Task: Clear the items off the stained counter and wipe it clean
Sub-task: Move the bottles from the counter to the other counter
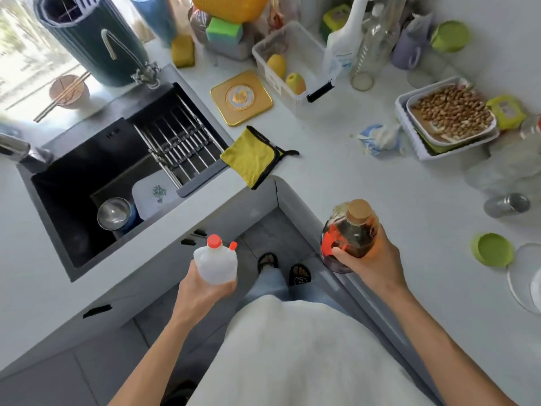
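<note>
Now held off the table, over the floor gap at its inner corner: left hand curled around the base of a white plastic jug with red caps, upright; right hand wrapped round a dark-liquid bottle with a tan cap and red label, just beside the table's front edge. Draped over the inner corner, partly overhanging the sink: a yellow cloth with dark trim. Farther back, a gold square coaster flat near the sink's rim. Toward the back edge, a clear bin holding two yellow fruits. Along the right side, a tray of nuts stacked in white containers, a crumpled blue-and-white wrapper just beside it, and a green lid near the right edge.
</note>
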Available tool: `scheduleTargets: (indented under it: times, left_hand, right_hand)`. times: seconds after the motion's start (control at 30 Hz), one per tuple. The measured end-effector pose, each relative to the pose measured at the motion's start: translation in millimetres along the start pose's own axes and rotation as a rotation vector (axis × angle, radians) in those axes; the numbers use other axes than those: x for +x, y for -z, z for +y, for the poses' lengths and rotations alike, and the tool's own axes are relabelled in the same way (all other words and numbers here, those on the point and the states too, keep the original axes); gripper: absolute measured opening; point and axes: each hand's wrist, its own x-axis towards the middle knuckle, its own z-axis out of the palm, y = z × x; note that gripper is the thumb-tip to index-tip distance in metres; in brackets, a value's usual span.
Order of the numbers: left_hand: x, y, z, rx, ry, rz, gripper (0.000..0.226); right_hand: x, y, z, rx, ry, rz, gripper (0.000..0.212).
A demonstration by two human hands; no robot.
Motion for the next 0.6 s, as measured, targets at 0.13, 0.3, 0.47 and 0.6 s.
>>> scheduleTargets:
  times: [0.13, 0.3, 0.47, 0.6]
  left_hand:
    - [27, 22, 2, 0.076, 0.003, -0.029, 0.078]
    - [77, 52, 39, 0.089, -0.067, -0.106, 0.079]
    - [136, 67, 113, 0.086, -0.216, -0.244, 0.079]
    - [174, 57, 188, 0.136, -0.358, -0.335, 0.087]
  right_hand:
    - [35, -15, -27, 0.0, -0.002, -0.008, 0.092]
    - [60, -26, -50, 0.01, -0.083, 0.066, 0.09]
    - [70, -28, -56, 0.035, -0.207, 0.199, 0.088]
    - [67, -24, -54, 0.072, -0.28, 0.316, 0.089]
